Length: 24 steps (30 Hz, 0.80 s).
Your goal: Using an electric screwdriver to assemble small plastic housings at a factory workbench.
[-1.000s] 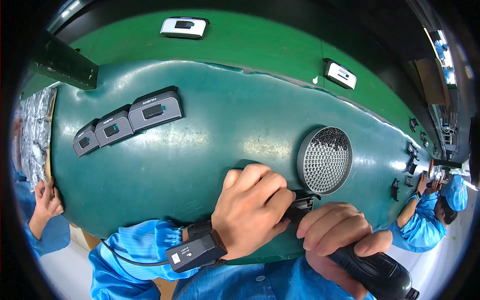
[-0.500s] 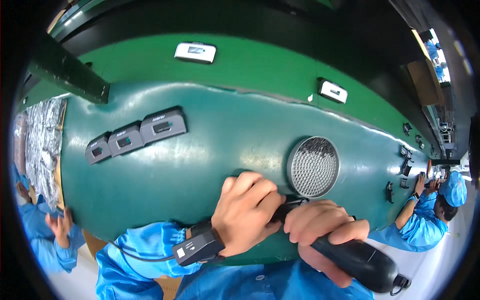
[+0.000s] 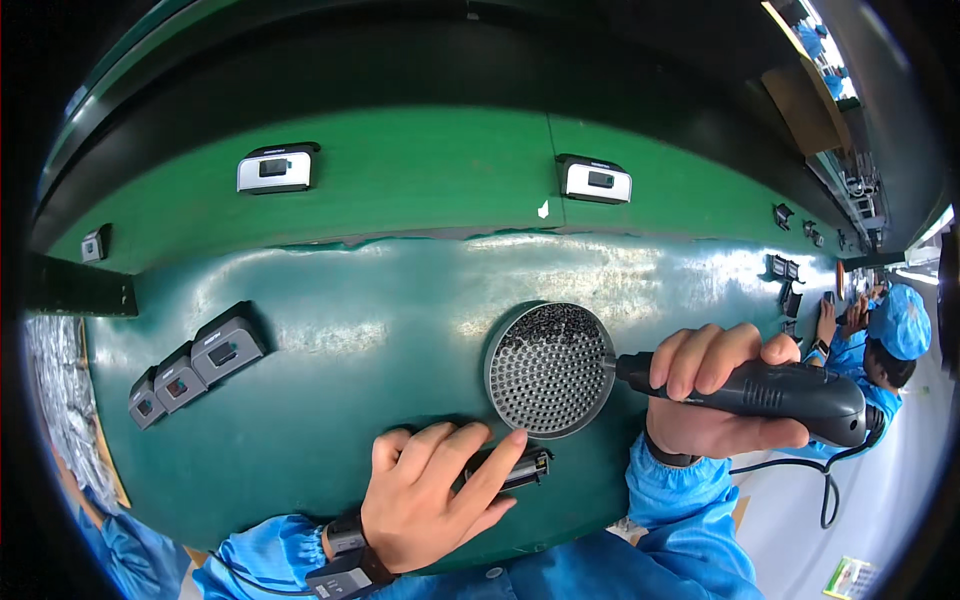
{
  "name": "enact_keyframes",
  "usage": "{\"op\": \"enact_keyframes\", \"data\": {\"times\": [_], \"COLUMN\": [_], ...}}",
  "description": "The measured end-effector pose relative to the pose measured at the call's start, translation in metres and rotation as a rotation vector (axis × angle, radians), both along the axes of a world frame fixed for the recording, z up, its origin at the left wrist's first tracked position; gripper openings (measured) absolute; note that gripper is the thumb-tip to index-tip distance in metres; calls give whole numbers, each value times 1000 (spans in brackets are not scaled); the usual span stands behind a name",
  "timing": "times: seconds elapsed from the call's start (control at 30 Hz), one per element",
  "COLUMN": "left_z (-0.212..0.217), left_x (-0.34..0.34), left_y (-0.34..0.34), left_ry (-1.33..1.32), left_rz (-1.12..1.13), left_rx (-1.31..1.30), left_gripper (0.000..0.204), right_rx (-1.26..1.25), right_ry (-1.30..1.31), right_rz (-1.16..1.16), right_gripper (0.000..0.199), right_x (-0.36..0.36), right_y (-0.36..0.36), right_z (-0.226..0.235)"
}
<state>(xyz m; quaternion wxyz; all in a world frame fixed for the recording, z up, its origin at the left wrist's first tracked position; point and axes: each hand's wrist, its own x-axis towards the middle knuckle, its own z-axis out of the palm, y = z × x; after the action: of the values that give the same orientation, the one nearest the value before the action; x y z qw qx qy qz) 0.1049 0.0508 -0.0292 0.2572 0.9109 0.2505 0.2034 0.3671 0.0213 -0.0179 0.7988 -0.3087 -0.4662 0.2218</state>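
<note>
My right hand [image 3: 715, 390] is wrapped around a black electric screwdriver [image 3: 790, 392], whose tip points left at the right rim of a round grey screw tray [image 3: 553, 433]. The tray has a grid of holes, with many small dark screws [image 3: 555, 325] gathered at its far side. My left hand [image 3: 430, 490] is closed over a small black plastic housing [image 3: 525, 468] on the table, index finger and thumb on either side of it. The housing's left part is hidden under my fingers.
Three grey device housings [image 3: 222, 350] stand in a row at left. White-fronted devices [image 3: 275, 170] sit on the green strip [image 3: 430, 180] behind the table. Black parts [image 3: 785, 268] lie far right, near a co-worker in blue [image 3: 895, 330]. A black cable [image 3: 830, 490] hangs at right.
My right hand has swung the screwdriver up and away from the left hand, bringing its tip to the tray. The housing now shows beside my left fingers. The view has shifted.
</note>
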Motion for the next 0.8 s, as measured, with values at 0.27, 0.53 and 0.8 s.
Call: {"op": "enact_keyframes", "data": {"times": [0.27,0.53,0.8], "left_z": [-11,-6,-5], "left_x": [7,-1,-1], "left_y": [4,2,-3], "left_ry": [54,25,-9], "left_rz": [17,-4,18], "left_rx": [-24,-14,8], "left_gripper": [74,70,67], "right_rx": [-37,-46,-32], "right_ry": [-16,68,-84], "right_rz": [0,-1,31], "right_gripper": [76,74,75], "right_x": [13,11,-3], "right_y": [3,-2,-3], "right_z": [-14,-9,-1]}}
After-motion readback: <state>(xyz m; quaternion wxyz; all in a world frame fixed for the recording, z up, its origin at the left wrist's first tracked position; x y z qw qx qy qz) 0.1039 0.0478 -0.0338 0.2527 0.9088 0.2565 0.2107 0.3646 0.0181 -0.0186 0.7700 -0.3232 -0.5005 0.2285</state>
